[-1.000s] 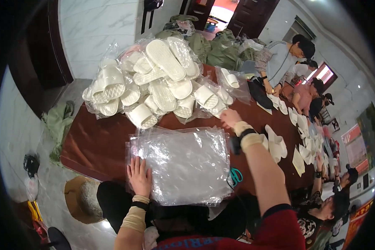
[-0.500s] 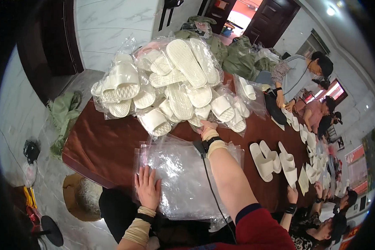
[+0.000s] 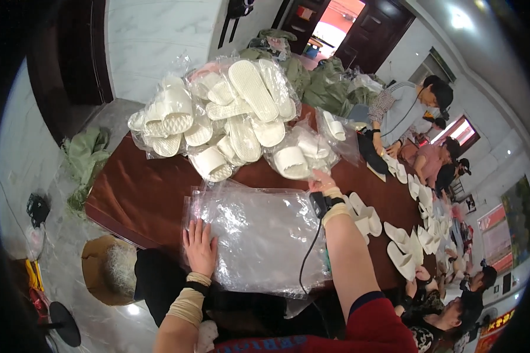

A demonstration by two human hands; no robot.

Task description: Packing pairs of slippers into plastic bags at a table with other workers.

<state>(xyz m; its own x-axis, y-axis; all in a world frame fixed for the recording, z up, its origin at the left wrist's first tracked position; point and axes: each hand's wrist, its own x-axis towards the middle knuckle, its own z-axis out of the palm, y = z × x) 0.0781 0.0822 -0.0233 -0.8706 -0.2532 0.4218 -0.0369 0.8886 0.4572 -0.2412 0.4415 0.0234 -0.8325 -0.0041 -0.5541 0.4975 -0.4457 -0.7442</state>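
Observation:
My left hand [image 3: 199,247] lies flat, fingers spread, on the left edge of a stack of clear plastic bags [image 3: 262,238]. Past the far right corner of that stack, my right hand [image 3: 322,181] has its fingers curled at the near edge of a clear bag of white slippers [image 3: 292,163]; the fingertips show only in part. To the left of that bag and beyond it, many more bagged white slippers [image 3: 244,136] are heaped on the brown tabletop [image 3: 141,191]. Beige wraps and black bands circle both wrists, and a cable runs from the right one.
Loose white slippers [image 3: 400,250] lie on the table to the right, where a co-worker's hand [image 3: 421,274] reaches in. Several people sit or stand along that side. A cardboard box [image 3: 97,270] stands on the floor at left; green sacks [image 3: 333,85] are piled behind the table.
My right hand has moved right, and the bagged slippers beside it have shifted and turned. The left hand stays on the clear bags. The whole view has shifted slightly.

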